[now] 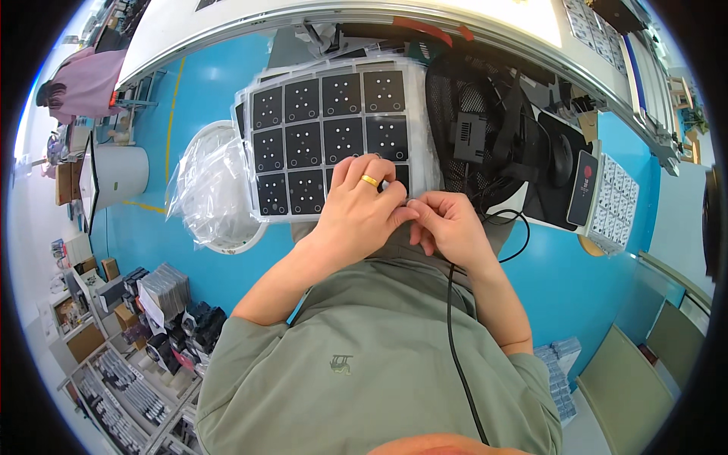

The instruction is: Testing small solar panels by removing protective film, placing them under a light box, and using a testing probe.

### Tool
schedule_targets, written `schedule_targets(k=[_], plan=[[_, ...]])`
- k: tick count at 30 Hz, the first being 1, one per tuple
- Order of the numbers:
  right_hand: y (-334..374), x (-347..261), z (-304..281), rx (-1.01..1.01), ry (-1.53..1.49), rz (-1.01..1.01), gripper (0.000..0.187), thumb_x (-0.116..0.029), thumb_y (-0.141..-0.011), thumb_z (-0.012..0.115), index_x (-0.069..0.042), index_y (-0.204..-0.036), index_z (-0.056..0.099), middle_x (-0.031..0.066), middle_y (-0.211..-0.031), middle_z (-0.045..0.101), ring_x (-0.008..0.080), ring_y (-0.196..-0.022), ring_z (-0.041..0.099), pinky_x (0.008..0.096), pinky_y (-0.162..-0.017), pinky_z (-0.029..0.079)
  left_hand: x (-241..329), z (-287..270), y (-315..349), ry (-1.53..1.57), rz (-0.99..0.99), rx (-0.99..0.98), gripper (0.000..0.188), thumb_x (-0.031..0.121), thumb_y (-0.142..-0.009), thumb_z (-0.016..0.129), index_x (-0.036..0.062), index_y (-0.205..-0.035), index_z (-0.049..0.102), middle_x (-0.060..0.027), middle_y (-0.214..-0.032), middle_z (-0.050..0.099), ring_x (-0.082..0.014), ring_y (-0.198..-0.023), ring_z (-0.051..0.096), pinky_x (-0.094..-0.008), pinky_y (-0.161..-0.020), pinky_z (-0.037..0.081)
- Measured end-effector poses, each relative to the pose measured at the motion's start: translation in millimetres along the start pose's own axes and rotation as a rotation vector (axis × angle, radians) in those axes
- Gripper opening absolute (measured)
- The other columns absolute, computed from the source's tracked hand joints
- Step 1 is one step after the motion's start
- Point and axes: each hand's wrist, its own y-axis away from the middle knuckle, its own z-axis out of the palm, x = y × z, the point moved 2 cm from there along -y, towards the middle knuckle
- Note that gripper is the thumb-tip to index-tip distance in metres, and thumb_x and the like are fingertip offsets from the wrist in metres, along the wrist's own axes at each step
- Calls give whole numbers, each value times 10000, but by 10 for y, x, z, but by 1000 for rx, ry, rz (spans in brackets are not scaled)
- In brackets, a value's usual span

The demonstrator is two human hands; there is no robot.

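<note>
In front of me lies a stack of clear plastic sheets [267, 96] with rows of black squares, each dotted with small white spots. My left hand [362, 199], with a gold ring on one finger, rests over the lower right squares, its fingers curled. Against its thumb tip, at the lower right corner of the stack, my right hand [449, 225] is closed in a pinch. Whatever the fingertips grip there is too small and hidden to make out.
Left of the stack stands a white bin [236, 246] lined with clear plastic. A black mesh backpack [474, 98] lies to the right, near a box with a black top [561, 205]. A black cable [453, 326] runs down past my right arm. Beyond is a white table edge [250, 34].
</note>
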Motion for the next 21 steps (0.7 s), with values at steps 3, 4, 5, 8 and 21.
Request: schedule_targets(k=[3, 4, 5, 8, 21], plan=[[-32, 77, -1, 19, -52, 8, 285, -220, -1042, 586, -1, -900, 700, 38, -640, 642, 65, -466, 530, 211, -437, 400, -82, -51, -57, -105, -37, -30, 187, 167, -812, 783, 84, -817, 615, -85, -956, 528, -323, -988, 518, -461, -857, 385], [-43, 106, -9, 17, -52, 20, 289, -224, -1038, 590, 6, -907, 705, 32, -637, 641, 70, -475, 531, 220, -448, 403, -138, -106, -86, -133, -91, -49, 164, 169, -812, 781, 103, -803, 631, -71, -942, 528, -313, -952, 507, -455, -837, 364], [-46, 119, -19, 20, -53, 32, 293, -228, -1033, 593, 13, -914, 709, 27, -635, 639, 74, -483, 533, 228, -459, 405, -235, -171, -144, -190, -119, -29, 122, 173, -831, 759, 105, -813, 659, -73, -947, 550, -310, -941, 504, -454, -809, 359], [-47, 98, -30, 25, -45, 30, 306, -234, -1033, 592, 16, -901, 708, 26, -628, 637, 76, -486, 536, 233, -463, 409, -764, -433, -310, -390, -296, 66, 130, 204, -889, 706, 89, -833, 683, -100, -917, 583, -325, -959, 525, -467, -833, 371], [13, 162, -130, 39, -44, 85, 319, -228, -1034, 592, 30, -886, 708, 45, -640, 662, 68, -477, 562, 196, -425, 392, -908, -800, -447, -96, -291, 164, 209, 197, -924, 685, 7, -1012, 676, -184, -985, 648, -370, -996, 593, -435, -881, 478]])
